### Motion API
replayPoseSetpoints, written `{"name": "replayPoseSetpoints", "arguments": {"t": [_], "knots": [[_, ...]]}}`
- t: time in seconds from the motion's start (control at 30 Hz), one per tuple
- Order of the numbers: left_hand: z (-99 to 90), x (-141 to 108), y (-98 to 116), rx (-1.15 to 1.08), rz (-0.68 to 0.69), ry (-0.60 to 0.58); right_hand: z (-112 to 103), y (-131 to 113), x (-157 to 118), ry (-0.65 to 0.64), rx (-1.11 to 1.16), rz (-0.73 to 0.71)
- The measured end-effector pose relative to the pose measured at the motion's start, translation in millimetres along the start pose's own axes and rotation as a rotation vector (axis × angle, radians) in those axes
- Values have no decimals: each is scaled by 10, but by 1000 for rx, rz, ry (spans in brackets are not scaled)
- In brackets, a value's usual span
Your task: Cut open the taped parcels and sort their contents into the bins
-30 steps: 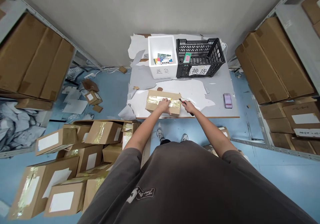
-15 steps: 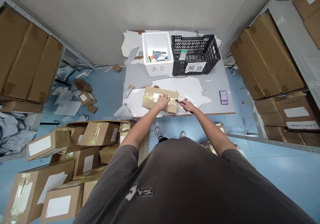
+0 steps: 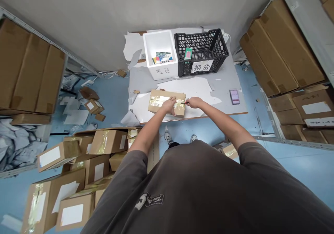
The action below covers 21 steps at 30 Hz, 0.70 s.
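Note:
A cardboard box point(image 3: 156, 100) with shiny yellowish tape and a white label lies near the table's front edge. My left hand point(image 3: 169, 105) holds it from above, fingers across the top and thumb over the front edge. Closed around a red and black utility knife point(image 3: 186, 103), my right hand point(image 3: 194, 102) is just beyond the box's right end. The knife's tip meets the taped seam there; most of its handle is hidden in my fist.
Behind the box stand a white foam bin point(image 3: 163, 72) with booklets and a black plastic crate point(image 3: 182, 70) holding a green and pink item. A blurred purple object point(image 3: 234, 97) lies on the table's right. Taped cartons point(image 3: 71, 215) are piled at lower left; shelves flank both sides.
My right hand has shifted slightly left and up, bringing the knife to the box's right end, with less of the handle showing. My left hand stays on the box. The view has shifted slightly.

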State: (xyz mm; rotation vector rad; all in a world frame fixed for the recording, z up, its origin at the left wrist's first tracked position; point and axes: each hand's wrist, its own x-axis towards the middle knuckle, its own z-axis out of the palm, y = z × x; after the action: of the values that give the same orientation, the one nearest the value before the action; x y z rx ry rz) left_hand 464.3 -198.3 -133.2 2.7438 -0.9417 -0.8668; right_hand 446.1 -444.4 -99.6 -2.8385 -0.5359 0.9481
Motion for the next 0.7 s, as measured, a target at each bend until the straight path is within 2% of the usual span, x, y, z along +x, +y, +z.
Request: {"name": "replayPoseSetpoints", "arguments": {"t": [0.37,0.7], "knots": [[19,13,11,-22,-9,-17,-99,-104,65,-92,-69,8],[47,-51,-34,-26,78,39,-56,88,-142,-112,-20,39]]}}
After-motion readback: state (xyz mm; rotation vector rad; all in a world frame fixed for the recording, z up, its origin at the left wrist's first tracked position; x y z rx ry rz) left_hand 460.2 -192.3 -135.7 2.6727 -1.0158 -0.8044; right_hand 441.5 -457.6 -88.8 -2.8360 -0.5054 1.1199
